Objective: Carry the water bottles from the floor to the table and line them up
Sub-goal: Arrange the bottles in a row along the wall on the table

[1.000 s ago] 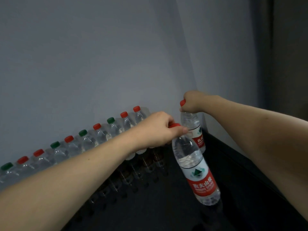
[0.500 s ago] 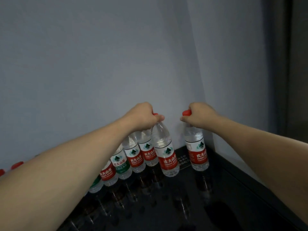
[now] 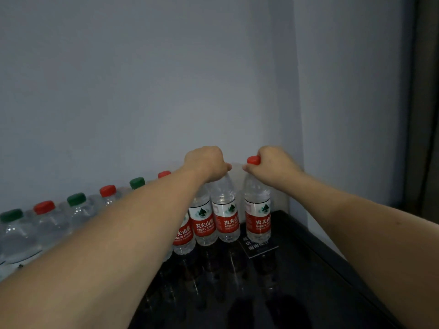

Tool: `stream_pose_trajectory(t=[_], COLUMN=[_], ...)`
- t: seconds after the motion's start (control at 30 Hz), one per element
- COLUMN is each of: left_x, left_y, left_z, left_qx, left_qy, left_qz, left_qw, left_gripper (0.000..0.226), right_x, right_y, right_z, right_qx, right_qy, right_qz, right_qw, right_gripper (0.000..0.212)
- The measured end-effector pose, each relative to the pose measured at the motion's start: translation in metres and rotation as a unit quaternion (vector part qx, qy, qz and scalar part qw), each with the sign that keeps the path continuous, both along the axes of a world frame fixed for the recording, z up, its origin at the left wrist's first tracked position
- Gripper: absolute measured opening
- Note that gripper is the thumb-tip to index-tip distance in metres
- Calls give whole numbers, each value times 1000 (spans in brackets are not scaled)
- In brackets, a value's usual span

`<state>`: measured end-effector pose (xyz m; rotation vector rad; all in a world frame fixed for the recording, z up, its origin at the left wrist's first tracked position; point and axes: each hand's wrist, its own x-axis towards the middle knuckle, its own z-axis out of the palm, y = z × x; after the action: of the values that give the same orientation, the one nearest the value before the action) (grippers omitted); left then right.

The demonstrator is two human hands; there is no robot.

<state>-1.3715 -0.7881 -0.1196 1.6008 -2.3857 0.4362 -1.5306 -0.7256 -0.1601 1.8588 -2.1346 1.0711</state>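
Observation:
A row of clear water bottles [image 3: 76,210] with red and green caps stands along the wall on a glossy black table [image 3: 297,281]. My left hand [image 3: 205,162] grips the top of a red-labelled bottle [image 3: 225,219] standing upright at the row's right end; its cap is hidden under my fingers. My right hand [image 3: 273,163] holds the red-capped neck of another red-labelled bottle [image 3: 257,217], which stands just to the right, near the wall corner. Both bottles rest on the table, a small gap between them.
A small dark sign with white writing [image 3: 257,248] lies on the table in front of the rightmost bottle. Grey walls meet in a corner behind the bottles. The table's right edge [image 3: 332,252] runs close to the side wall. A dark curtain [image 3: 425,115] hangs at the far right.
My left hand swung its tilted bottle from the front of the table up against the row's right end and set it upright. My right hand's bottle moved closer to it.

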Motion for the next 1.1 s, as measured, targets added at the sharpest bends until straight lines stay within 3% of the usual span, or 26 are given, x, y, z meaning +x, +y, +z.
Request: stream_pose_trajectory(t=[0.5, 0.9, 1.1], left_x=[2, 7, 20], left_y=[-38, -49, -51], left_z=[-8, -14, -31], left_qx=[-38, -45, -105], left_qy=[-103, -67, -26], left_qz=[4, -37, -94], left_qw=[994, 996, 990], left_gripper=[30, 33, 24], right_x=[3, 18, 18], right_y=[-48, -73, -78], right_z=[-3, 7, 7], right_qx=[-6, 42, 40], right_qy=[-3, -1, -1], right_qz=[-7, -10, -14], right_qw=[1000, 999, 999], right_gripper=[38, 40, 38])
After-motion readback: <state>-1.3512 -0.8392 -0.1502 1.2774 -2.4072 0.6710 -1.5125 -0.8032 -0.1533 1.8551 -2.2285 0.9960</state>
